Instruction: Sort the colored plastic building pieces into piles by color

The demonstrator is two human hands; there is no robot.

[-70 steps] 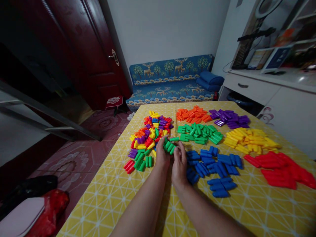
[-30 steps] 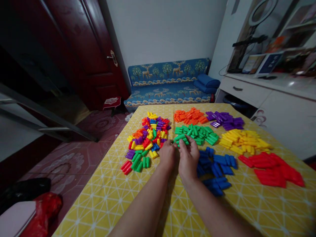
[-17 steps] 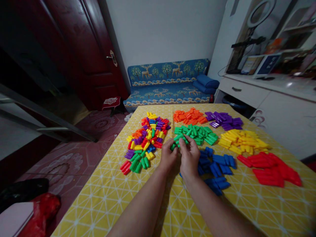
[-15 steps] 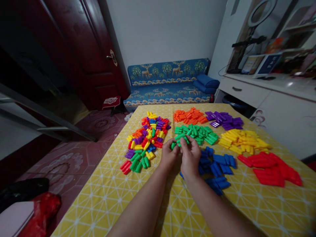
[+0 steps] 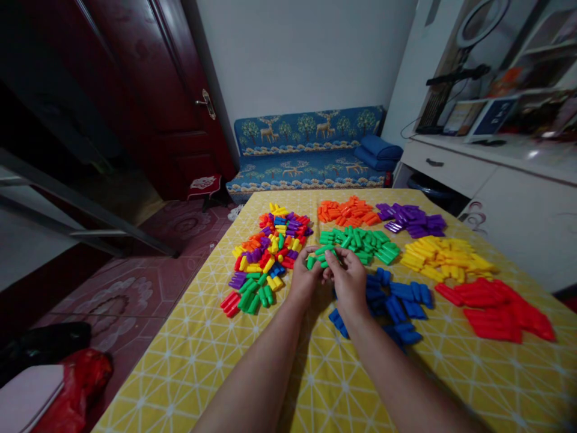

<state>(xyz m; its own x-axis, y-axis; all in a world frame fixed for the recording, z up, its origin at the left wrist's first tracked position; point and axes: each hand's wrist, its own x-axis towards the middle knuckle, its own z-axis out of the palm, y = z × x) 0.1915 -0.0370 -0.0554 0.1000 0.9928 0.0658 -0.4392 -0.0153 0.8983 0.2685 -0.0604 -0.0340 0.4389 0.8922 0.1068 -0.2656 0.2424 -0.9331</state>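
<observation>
Both hands meet above the middle of the table, just in front of the green pile. My left hand (image 5: 305,276) is closed around green plastic pieces (image 5: 323,255), short rounded tubes joined side by side. My right hand (image 5: 350,279) grips the same green cluster from the other side, its thumb on top. Behind the hands lies a pile of green pieces (image 5: 360,242). Blue pieces (image 5: 399,300) lie beside and partly under my right forearm. Left of my left hand is a mixed-colour heap (image 5: 265,252), with green pieces (image 5: 255,294) at its near end.
Sorted piles of orange (image 5: 347,210), purple (image 5: 412,219), yellow (image 5: 444,258) and red pieces (image 5: 500,310) lie on the right half of the yellow patterned tablecloth (image 5: 216,367). Past the table stand a blue sofa (image 5: 306,159) and a white cabinet (image 5: 523,210).
The hands have shifted slightly left with the green pieces. More of the green cluster now shows between the thumbs, and the fingers have changed their hold.
</observation>
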